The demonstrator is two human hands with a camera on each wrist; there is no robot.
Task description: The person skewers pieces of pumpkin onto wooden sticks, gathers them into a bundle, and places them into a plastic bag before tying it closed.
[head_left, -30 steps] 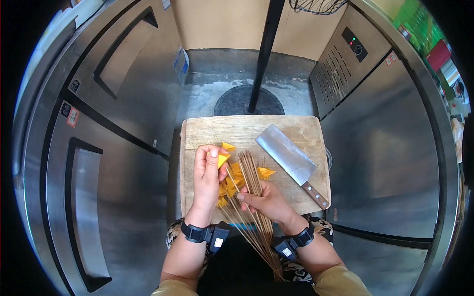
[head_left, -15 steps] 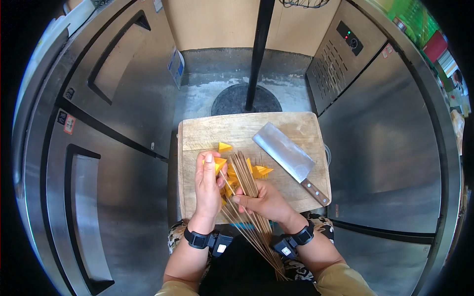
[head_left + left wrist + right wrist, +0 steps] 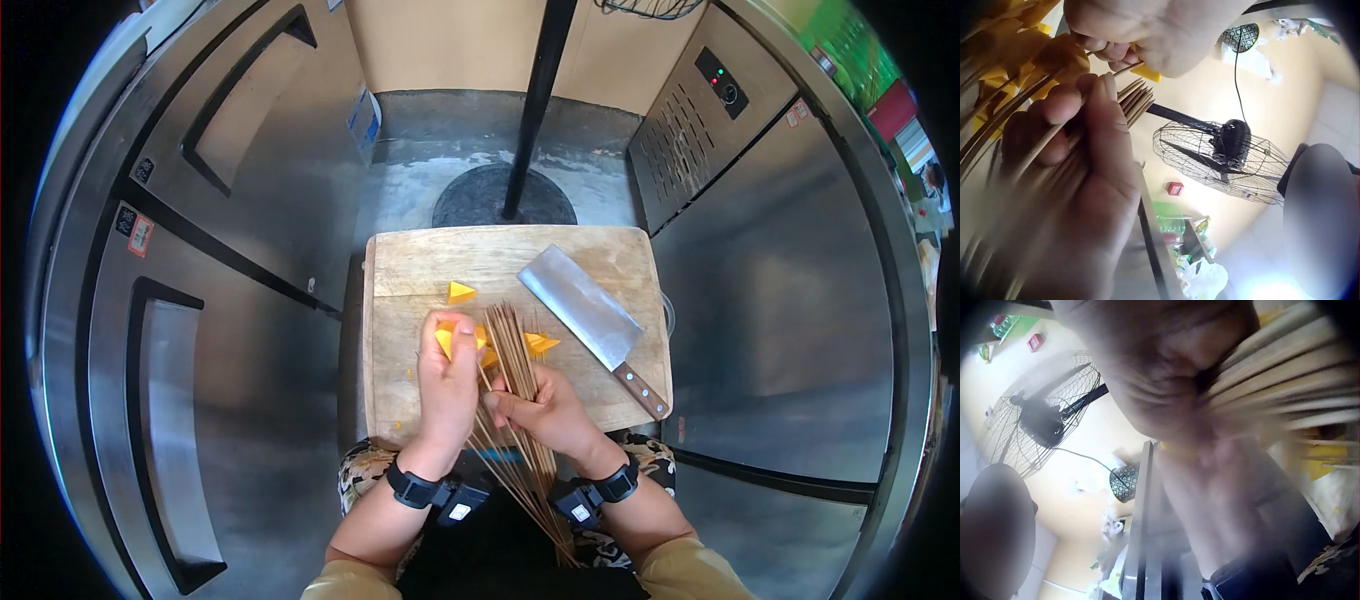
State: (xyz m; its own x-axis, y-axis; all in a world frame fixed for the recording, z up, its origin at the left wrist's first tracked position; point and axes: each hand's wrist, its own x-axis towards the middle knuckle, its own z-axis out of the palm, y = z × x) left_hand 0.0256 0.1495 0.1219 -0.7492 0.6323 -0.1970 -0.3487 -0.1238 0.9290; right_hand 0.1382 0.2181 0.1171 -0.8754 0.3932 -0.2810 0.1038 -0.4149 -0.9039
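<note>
My left hand [image 3: 447,385] holds a yellow wedge-shaped piece [image 3: 443,338] between thumb and fingers above the wooden cutting board [image 3: 420,262]. Close beside it, my right hand [image 3: 550,412] grips a bundle of thin bamboo skewers [image 3: 512,350], pointed ends up. Its thumb and forefinger pinch a single skewer [image 3: 1044,142], whose tip reaches the yellow piece in the left hand. More yellow pieces [image 3: 540,343] lie behind the bundle, some with skewers in them; the hands partly hide them. One loose yellow piece [image 3: 461,292] sits farther back on the board.
A cleaver [image 3: 580,305] lies on the right of the board, its wooden handle toward the near right corner. Steel cabinets [image 3: 270,200] stand on both sides. Behind the board rises a black pole [image 3: 535,110] on a round base, part of a stand fan [image 3: 1222,150].
My left hand has shifted right and slightly down with the yellow piece, closer to the bundle. The right hand keeps its hold on the skewers, and the cleaver stays on the board.
</note>
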